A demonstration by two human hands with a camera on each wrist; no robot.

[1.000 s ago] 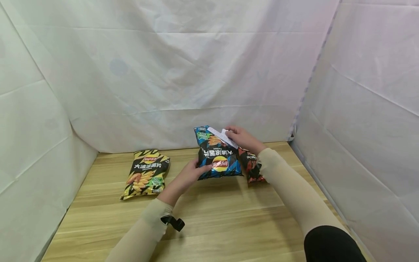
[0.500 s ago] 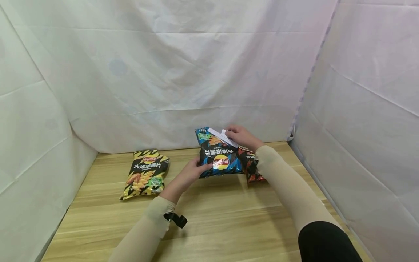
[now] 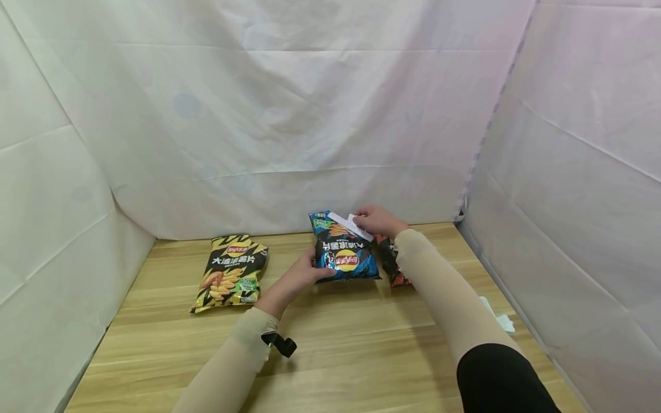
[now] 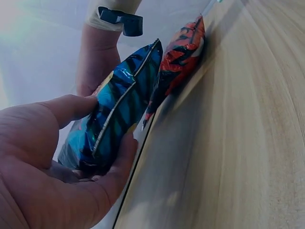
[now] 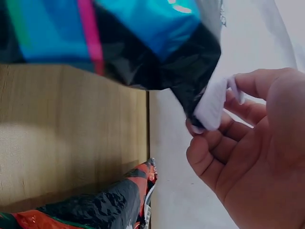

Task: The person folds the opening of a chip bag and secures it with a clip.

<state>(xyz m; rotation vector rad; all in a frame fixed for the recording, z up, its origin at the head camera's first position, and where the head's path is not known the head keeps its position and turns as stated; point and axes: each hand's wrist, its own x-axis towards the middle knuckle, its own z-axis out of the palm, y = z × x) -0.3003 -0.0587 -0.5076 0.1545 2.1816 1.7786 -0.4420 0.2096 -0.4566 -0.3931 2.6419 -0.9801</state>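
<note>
L hand is gripping the blue bag at its near L corner, thumb lying on the printed front, fingers curling behind. R hand is pinching the white clip, which is slanting across the bag's far R corner; whether the clip is fastened can't be told. The blue bag is thus sitting btwn the two grips, appearing raised above the table, w/ its logo end facing the person.

Red bag is lying just R of the blue bag, below the R grip, partly hidden by the R sleeve. Yellow bag is lying L of the L grip, well apart from the blue bag, front up, logo at the far end. A pale item is showing beyond the R sleeve, nearer the person than the R grip; its kind can't be told. L sleeve is bearing a black strap nr the wrist. A white sheet is hanging behind both grips.
</note>
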